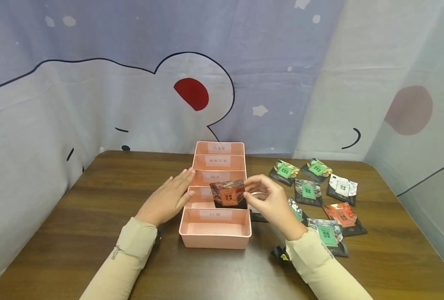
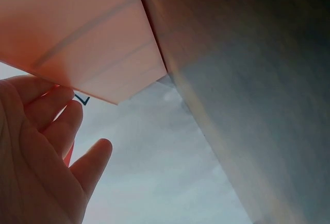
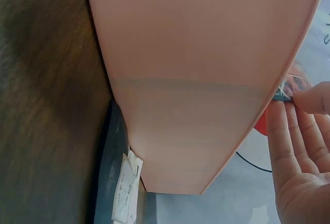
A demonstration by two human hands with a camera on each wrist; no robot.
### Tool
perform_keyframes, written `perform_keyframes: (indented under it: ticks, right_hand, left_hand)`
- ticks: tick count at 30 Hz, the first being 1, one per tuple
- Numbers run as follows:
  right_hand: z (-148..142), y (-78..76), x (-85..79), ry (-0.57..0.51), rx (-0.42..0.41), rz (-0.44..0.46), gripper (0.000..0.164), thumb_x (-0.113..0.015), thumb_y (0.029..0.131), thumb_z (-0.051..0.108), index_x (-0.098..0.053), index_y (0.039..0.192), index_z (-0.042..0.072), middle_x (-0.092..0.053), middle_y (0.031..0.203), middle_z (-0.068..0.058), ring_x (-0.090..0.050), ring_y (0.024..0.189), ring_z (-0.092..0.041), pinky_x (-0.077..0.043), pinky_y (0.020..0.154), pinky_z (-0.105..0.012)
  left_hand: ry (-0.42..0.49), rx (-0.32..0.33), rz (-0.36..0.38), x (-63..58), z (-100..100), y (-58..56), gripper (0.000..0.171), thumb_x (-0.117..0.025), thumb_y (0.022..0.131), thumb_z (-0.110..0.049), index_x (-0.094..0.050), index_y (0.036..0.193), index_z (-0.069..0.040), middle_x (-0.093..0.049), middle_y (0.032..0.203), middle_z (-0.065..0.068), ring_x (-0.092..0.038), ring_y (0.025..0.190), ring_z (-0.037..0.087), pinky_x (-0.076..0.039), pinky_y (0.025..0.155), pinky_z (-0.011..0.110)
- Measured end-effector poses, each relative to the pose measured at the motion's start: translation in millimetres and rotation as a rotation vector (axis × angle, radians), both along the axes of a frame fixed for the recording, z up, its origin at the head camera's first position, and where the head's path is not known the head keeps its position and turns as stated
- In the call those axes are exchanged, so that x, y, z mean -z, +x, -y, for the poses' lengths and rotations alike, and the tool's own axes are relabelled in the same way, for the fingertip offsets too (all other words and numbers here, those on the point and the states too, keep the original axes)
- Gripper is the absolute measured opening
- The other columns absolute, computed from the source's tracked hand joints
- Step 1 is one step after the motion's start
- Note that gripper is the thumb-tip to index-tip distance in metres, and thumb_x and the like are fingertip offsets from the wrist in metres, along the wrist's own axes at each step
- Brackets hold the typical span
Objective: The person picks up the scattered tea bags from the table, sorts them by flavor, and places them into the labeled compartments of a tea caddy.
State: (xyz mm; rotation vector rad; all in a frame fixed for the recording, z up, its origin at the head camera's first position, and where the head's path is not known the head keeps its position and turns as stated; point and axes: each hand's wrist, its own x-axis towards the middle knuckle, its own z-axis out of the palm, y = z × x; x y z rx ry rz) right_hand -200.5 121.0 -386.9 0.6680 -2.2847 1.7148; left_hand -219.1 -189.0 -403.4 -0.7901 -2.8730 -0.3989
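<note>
Head view, closest stuff first: two cream sleeves (image 1: 124,258) come in over a brown wood-look bench (image 1: 214,279), with a small black item (image 1: 278,252) poking out beside the right one, too covered to make out. Next up is a long pink box (image 1: 216,241) split into five compartments in a row, paper labels on their back walls. Off to its right lie a green-labelled packet (image 1: 327,236) and, just past it, a red-topped packet (image 1: 343,217).

Then the hands. Left hand (image 1: 167,202) has its fingers pretty much straight and relaxed, gripping nothing, tips right at the box's left rim; the left wrist view shows the same. Right hand (image 1: 268,198) is pinching a dark packet (image 1: 229,196) with an orange label between thumb and fingers, over the second compartment from the front. Can't tell if its bottom edge dips below the rim.

A couple more packets (image 1: 296,208) are half hidden around that hand. Further back there's a grey-topped packet (image 1: 308,191), a white-topped packet (image 1: 342,188) to its right, then two green-topped packets (image 1: 284,171) near each other. Behind it all hangs a pale cartoon curtain (image 1: 274,83).
</note>
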Motion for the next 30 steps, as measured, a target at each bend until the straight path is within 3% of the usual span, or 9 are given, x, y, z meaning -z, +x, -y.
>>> perform_keyframes:
  ticks: [4, 8, 17, 20, 25, 30]
  right_hand:
    - [-2.1, 0.8, 2.4, 0.006, -0.026, -0.018, 0.027, -0.073, 0.086, -0.009, -0.067, 0.110, 0.002, -0.071, 0.097, -0.012, -0.071, 0.089, -0.021, -0.062, 0.077, -0.030]
    - [-4.9, 2.6, 3.9, 0.039, -0.046, -0.094, 0.028, -0.071, 0.084, -0.014, -0.070, 0.109, 0.001, -0.071, 0.094, -0.010, -0.069, 0.086, -0.014, -0.062, 0.075, -0.029]
    - [-9.1, -2.5, 6.9, 0.168, -0.126, -0.498, 0.027, -0.070, 0.079, -0.015, -0.074, 0.094, 0.007, -0.071, 0.090, -0.004, -0.067, 0.079, -0.017, -0.061, 0.069, -0.027]
    - [-11.1, -5.6, 8.4, 0.202, -0.139, -0.572, 0.028, -0.070, 0.078, -0.014, -0.075, 0.094, 0.008, -0.072, 0.087, -0.002, -0.065, 0.078, -0.016, -0.059, 0.065, -0.028]
    - [-15.6, -8.7, 13.3, 0.298, -0.145, -0.585, 0.024, -0.071, 0.079, -0.009, -0.074, 0.093, 0.010, -0.071, 0.089, 0.001, -0.061, 0.081, -0.014, -0.056, 0.066, -0.025]
    - [-18.2, -7.8, 14.4, 0.384, -0.173, -0.531, 0.017, -0.070, 0.083, 0.000, -0.074, 0.095, 0.011, -0.070, 0.096, 0.003, -0.058, 0.089, -0.012, -0.051, 0.074, -0.022]
  left_hand:
    - [0.002, -0.001, 0.001, -0.7, -0.3, -0.1, 0.063, -0.042, 0.109, -0.038, -0.027, 0.160, -0.003, -0.026, 0.166, 0.010, -0.024, 0.153, 0.029, -0.021, 0.124, 0.051]
    - [0.007, -0.003, 0.003, -1.9, -0.6, -0.5, 0.063, -0.042, 0.109, -0.038, -0.027, 0.160, -0.003, -0.027, 0.165, 0.010, -0.024, 0.153, 0.029, -0.020, 0.124, 0.051]
    - [0.006, -0.001, 0.004, -3.2, -0.8, -1.1, 0.063, -0.042, 0.109, -0.037, -0.027, 0.160, -0.003, -0.027, 0.165, 0.011, -0.024, 0.153, 0.029, -0.022, 0.123, 0.052]
    - [0.007, 0.001, 0.005, -3.3, -1.1, -1.3, 0.063, -0.042, 0.109, -0.037, -0.027, 0.160, -0.003, -0.027, 0.166, 0.011, -0.024, 0.153, 0.029, -0.023, 0.123, 0.052]
    - [0.004, 0.001, 0.005, -2.3, -0.9, -1.5, 0.063, -0.042, 0.109, -0.038, -0.027, 0.160, -0.003, -0.027, 0.166, 0.011, -0.024, 0.153, 0.028, -0.024, 0.123, 0.053]
    - [0.005, 0.000, 0.005, -1.0, -0.2, -1.2, 0.063, -0.041, 0.109, -0.039, -0.027, 0.160, -0.003, -0.027, 0.165, 0.011, -0.024, 0.153, 0.029, -0.023, 0.123, 0.053]
